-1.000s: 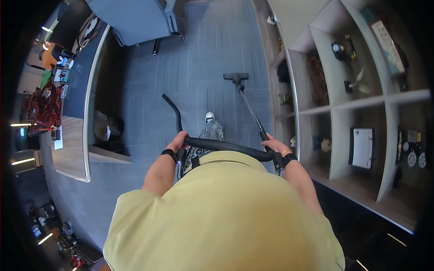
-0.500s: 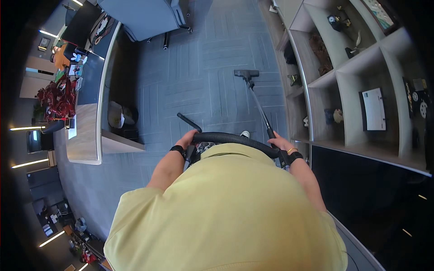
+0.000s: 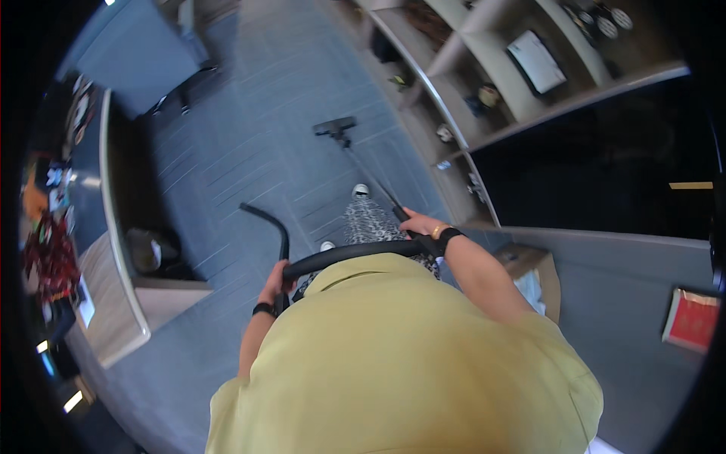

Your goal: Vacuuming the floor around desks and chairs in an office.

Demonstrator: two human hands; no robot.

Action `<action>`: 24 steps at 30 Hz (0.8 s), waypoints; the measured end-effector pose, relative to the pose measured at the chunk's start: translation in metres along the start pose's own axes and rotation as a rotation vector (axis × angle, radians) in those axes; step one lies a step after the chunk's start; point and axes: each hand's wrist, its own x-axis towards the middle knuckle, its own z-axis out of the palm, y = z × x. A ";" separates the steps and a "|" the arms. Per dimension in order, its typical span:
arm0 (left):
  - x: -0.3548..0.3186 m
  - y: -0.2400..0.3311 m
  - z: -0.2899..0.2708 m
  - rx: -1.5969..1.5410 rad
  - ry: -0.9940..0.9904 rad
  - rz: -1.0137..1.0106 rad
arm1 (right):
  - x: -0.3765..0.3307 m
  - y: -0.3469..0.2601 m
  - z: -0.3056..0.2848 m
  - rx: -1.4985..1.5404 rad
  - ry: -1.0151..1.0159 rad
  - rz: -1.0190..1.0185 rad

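A vacuum cleaner's dark floor head (image 3: pixel 335 126) rests on the carpet ahead, joined to a slim wand (image 3: pixel 370 174) that slants back toward me. My right hand (image 3: pixel 420 224) is closed round the wand's black handle. From there a thick black vacuum hose (image 3: pixel 355 253) arcs across my front to the left. My left hand (image 3: pixel 277 280) is wrapped round the hose at its left end. Ahead of that hand, a bent black tube (image 3: pixel 271 218) reaches out over the carpet; whether it is one piece with the hose I cannot tell.
A desk (image 3: pixel 113 303) with a bin (image 3: pixel 150 250) beneath it stands at left, a grey chair (image 3: pixel 140 57) at far left. Shelving (image 3: pixel 446 64) and a glossy black panel (image 3: pixel 590 166) line the right. An open carton (image 3: pixel 548 284) sits near my right arm. My shoe (image 3: pixel 361 191) is forward.
My view has turned right, so desk and shelves appear shifted left and tilted. One leg has stepped forward. More of the bent tube shows ahead of my left hand; both hands keep their grips.
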 end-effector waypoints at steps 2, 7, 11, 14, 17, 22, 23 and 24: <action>0.002 -0.038 -0.006 0.024 -0.066 0.094 | -0.019 0.016 0.012 0.034 0.015 0.028; 0.032 -0.076 -0.018 0.127 -0.098 0.213 | -0.017 0.093 0.015 -0.022 0.010 0.057; 0.017 -0.067 -0.004 0.020 -0.132 0.047 | -0.018 0.139 0.012 -0.168 0.062 -0.033; -0.003 -0.068 0.000 0.246 -0.163 0.080 | -0.040 0.158 0.004 -0.105 0.096 -0.016; -0.022 -0.075 0.040 0.404 -0.154 0.082 | -0.051 0.219 -0.026 -0.057 0.071 -0.063; 0.015 -0.110 0.096 0.555 -0.234 0.046 | -0.145 0.314 -0.036 -0.016 0.054 -0.118; 0.024 -0.116 0.119 0.700 -0.218 0.109 | -0.155 0.352 -0.041 0.000 0.032 -0.085; 0.028 -0.125 0.138 0.832 -0.192 0.173 | -0.171 0.379 -0.038 0.152 0.041 -0.012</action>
